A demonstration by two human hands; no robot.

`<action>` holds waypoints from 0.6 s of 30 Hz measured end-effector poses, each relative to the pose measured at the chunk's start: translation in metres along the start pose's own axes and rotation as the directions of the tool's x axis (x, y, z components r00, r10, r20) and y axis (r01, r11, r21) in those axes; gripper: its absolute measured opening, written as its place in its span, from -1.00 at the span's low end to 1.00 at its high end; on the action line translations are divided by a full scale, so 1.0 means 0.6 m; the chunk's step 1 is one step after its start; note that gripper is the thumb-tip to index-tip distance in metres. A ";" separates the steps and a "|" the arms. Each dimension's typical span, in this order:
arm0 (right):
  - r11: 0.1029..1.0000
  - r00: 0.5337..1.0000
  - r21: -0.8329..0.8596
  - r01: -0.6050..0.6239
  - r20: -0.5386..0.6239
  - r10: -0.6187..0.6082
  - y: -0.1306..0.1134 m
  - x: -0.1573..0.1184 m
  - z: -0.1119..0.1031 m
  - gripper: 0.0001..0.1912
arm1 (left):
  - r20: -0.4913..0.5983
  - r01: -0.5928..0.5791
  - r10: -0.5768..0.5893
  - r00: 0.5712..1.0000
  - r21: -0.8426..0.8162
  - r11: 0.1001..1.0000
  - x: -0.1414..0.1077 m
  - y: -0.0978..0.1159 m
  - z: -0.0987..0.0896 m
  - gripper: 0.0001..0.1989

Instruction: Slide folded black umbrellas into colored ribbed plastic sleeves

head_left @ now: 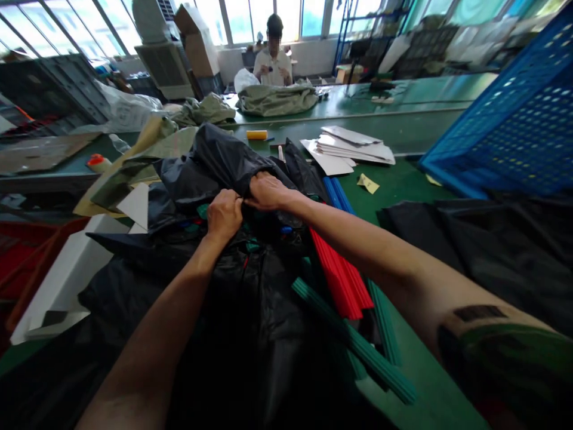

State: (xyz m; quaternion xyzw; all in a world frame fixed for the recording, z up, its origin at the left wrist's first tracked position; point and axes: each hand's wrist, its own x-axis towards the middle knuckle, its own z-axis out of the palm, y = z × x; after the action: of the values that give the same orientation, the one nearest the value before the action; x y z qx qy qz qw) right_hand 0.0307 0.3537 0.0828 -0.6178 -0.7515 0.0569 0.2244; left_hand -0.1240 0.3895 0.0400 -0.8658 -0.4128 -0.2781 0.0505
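Observation:
Black fabric (219,158) lies bunched up in front of me, and more of it spreads toward my body. My left hand (225,214) is closed on an edge of this fabric. Close beside it, my right hand (267,190) grips the cloth too, its fingertips partly hidden in the folds. Small green, red and blue bits show in the dark folds below the hands. To the right lie bundles of ribbed strips: a red bundle (338,272), a green bundle (358,343) and a blue bundle (339,194).
White cards (353,146) are stacked beyond the strips, near a yellow roll (256,135). A blue perforated crate (505,113) stands at the right, and a red bin (31,263) at the left. Across the green table (416,95) is another person (273,60).

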 end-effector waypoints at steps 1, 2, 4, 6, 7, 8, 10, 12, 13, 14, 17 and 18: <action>0.995 0.995 -0.032 0.095 -0.013 -0.096 0.006 -0.030 -0.006 -0.56 | 0.017 0.011 -0.012 1.000 0.013 1.000 -0.006 0.001 0.002 -0.86; 0.977 0.979 -0.080 0.197 -0.039 -0.201 0.012 -0.068 -0.011 -0.49 | 0.032 0.020 -0.021 0.999 0.026 0.999 -0.011 0.003 0.003 -0.86; 0.960 0.953 -0.107 0.258 -0.134 -0.271 0.026 -0.169 -0.013 -0.57 | 0.060 0.033 -0.036 0.998 0.049 0.998 -0.021 0.009 0.002 -0.86; 0.995 0.958 -0.050 0.086 -0.270 -0.096 0.041 -0.297 0.000 -0.71 | 0.072 0.045 -0.049 0.996 0.055 0.997 -0.033 0.017 -0.003 -0.86; 1.000 0.950 -0.009 -0.023 -0.311 0.019 0.047 -0.368 0.011 -0.76 | 0.064 0.053 -0.057 0.996 0.056 0.997 -0.041 0.022 -0.009 -0.85; 0.991 0.941 0.018 -0.129 -0.313 0.128 0.052 -0.441 0.026 -0.80 | 0.047 0.066 -0.069 0.997 0.058 0.996 -0.051 0.027 -0.015 -0.82; 0.958 0.925 0.019 -0.288 -0.253 0.283 0.056 -0.584 0.060 -0.83 | 0.012 0.106 -0.107 0.994 0.069 0.992 -0.078 0.040 -0.031 -0.77; 0.943 0.934 -0.006 -0.332 -0.141 0.328 0.051 -0.706 0.097 -0.77 | 0.072 0.162 -0.169 0.983 0.095 0.982 -0.118 0.059 -0.045 -0.75; 0.943 0.940 -0.033 -0.330 -0.100 0.325 0.047 -0.753 0.114 -0.69 | 0.155 0.185 -0.202 0.967 0.118 0.976 -0.143 0.070 -0.048 -0.71; 0.946 0.947 -0.068 -0.316 -0.088 0.310 0.042 -0.789 0.130 -0.59 | 0.255 0.202 -0.235 0.938 0.151 0.968 -0.170 0.082 -0.049 -0.65; 0.939 0.950 -0.151 -0.309 -0.097 0.297 0.032 -0.833 0.169 -0.47 | 0.500 0.197 -0.307 0.810 0.262 0.945 -0.252 0.120 -0.036 -0.53; 0.931 0.946 -0.170 -0.323 -0.100 0.310 0.030 -0.831 0.177 -0.52 | 0.540 0.193 -0.323 0.777 0.284 0.939 -0.275 0.132 -0.030 -0.56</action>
State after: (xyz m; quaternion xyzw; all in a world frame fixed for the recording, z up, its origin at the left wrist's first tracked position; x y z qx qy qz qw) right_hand 0.0715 -0.0976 -0.1518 -0.7505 -0.6356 0.0002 0.1811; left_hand -0.1565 0.2187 -0.0201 -0.8332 -0.5511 0.0398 -0.0239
